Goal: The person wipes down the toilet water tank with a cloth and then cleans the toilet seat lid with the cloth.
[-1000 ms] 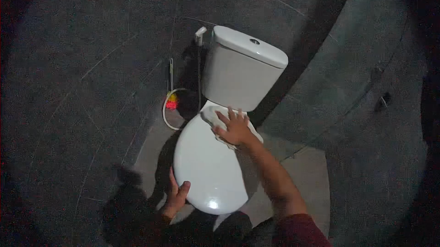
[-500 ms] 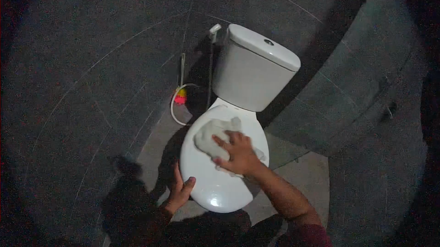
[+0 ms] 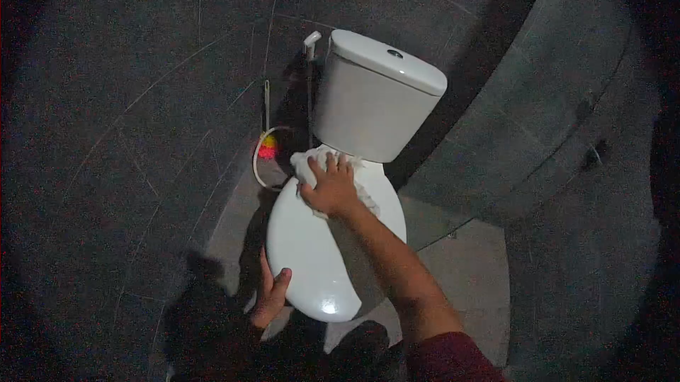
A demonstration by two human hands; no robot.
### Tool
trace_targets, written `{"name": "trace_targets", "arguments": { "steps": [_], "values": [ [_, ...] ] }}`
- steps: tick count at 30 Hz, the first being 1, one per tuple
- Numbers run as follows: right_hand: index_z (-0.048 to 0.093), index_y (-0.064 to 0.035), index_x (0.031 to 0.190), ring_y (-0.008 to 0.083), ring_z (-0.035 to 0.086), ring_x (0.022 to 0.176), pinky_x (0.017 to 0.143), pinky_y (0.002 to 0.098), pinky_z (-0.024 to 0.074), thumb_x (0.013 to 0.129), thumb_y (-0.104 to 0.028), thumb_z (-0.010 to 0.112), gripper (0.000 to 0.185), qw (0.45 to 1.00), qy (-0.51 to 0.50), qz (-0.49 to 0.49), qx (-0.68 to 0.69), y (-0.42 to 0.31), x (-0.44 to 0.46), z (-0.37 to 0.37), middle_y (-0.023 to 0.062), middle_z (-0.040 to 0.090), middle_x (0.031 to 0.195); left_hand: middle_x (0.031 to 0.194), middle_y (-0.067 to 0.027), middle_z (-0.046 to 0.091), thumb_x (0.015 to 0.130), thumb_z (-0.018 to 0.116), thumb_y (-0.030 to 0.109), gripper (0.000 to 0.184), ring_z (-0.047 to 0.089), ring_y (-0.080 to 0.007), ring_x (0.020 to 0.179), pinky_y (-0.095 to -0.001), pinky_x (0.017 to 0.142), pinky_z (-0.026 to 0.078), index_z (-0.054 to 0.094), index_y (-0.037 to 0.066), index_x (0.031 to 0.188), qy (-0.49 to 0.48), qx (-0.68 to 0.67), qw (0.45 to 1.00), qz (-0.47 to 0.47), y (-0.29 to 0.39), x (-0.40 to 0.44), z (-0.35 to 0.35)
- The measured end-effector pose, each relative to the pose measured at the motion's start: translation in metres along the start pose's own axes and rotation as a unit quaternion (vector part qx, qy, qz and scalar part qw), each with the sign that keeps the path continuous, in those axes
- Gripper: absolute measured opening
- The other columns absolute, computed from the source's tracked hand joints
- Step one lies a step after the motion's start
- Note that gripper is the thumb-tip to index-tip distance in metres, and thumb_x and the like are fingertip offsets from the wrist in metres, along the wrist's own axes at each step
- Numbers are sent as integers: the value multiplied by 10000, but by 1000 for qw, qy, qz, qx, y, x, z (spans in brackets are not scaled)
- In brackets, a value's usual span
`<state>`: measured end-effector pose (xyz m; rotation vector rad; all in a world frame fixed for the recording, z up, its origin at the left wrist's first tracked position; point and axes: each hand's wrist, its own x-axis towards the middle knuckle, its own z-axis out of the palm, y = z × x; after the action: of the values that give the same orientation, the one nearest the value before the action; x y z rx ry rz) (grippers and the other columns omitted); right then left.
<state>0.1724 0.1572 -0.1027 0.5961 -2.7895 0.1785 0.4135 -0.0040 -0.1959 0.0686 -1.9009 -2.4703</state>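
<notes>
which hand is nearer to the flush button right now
Right. The right hand presses a white cloth on the back of the lid, just below the tank with the flush button. The left hand is farther, at the lid's left edge near its front.

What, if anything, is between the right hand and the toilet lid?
A crumpled white cloth: it lies under the right hand, at the back of the toilet lid, near the cistern. Nothing else visible stands between them.
</notes>
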Motion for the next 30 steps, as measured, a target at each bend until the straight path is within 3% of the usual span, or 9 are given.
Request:
{"name": "trace_targets", "arguments": {
  "steps": [3,6,9,13,15,18,25,27,30],
  "values": [
    [479,-122,1571,612,276,1492,1199,717,208,919,-621,563,825,996,-73,-46,32,-12,-38,-29,359,338,1606,1659,-236,265,1025,632,509,1040,377,-344,1461,-486,1217,315,-20,33,1682,-8,28,999,29,24,3,2],
    [500,-119,1555,594,348,1442,1159,696,267,895,-630,606,841,993,-50,-106,23,0,-70,-51,361,413,1516,1666,-239,253,1023,629,527,1057,367,-350,1470,-489,1226,297,-23,15,1677,-13,68,997,33,32,4,-1],
    [575,-112,1481,503,475,1294,1046,595,392,884,-621,635,787,999,-44,4,17,16,-46,-57,311,488,1403,1672,-239,245,1027,620,521,1044,357,-355,1479,-491,1231,288,-15,7,1677,-12,86,996,21,30,3,-3],
    [601,-96,1441,475,503,1301,1030,604,444,902,-591,613,732,991,61,110,-41,6,5,-10,287,500,1451,1672,-239,249,1042,602,470,987,350,-354,1483,-491,1230,290,6,10,1680,31,126,991,35,8,5,-3],
    [628,-81,1406,474,517,1304,1046,602,453,905,-565,622,697,988,24,148,-27,-14,28,-6,282,522,1446,1672,-238,242,1049,593,449,966,345,-357,1484,-495,1230,289,8,11,1680,20,88,996,26,16,4,4],
    [686,-48,1314,465,569,1192,956,599,495,891,-523,627,639,997,-10,73,0,-38,28,-10,272,569,1366,1670,-237,236,1057,583,412,936,334,-362,1486,-503,1229,287,11,10,1680,5,56,998,17,33,-1,6],
    [645,-79,1353,450,642,1048,851,586,551,885,-510,657,637,988,-33,-131,74,-40,-54,-51,262,549,1300,1653,-248,262,1038,620,468,999,332,-368,1486,-507,1231,280,5,9,1678,20,114,991,73,12,4,-1],
    [639,-85,1361,452,660,1002,833,574,572,886,-519,665,645,994,-63,-54,72,-14,-57,-52,270,546,1263,1653,-250,264,1037,619,487,1010,337,-370,1484,-507,1233,276,3,9,1679,11,90,995,51,29,0,3],
    [665,-72,1349,461,680,988,855,561,581,888,-539,643,657,997,4,69,14,28,-30,-39,294,558,1237,1656,-254,266,1036,619,507,1025,350,-372,1479,-506,1234,275,-5,9,1679,-6,64,997,35,29,2,2]
  ]
}}
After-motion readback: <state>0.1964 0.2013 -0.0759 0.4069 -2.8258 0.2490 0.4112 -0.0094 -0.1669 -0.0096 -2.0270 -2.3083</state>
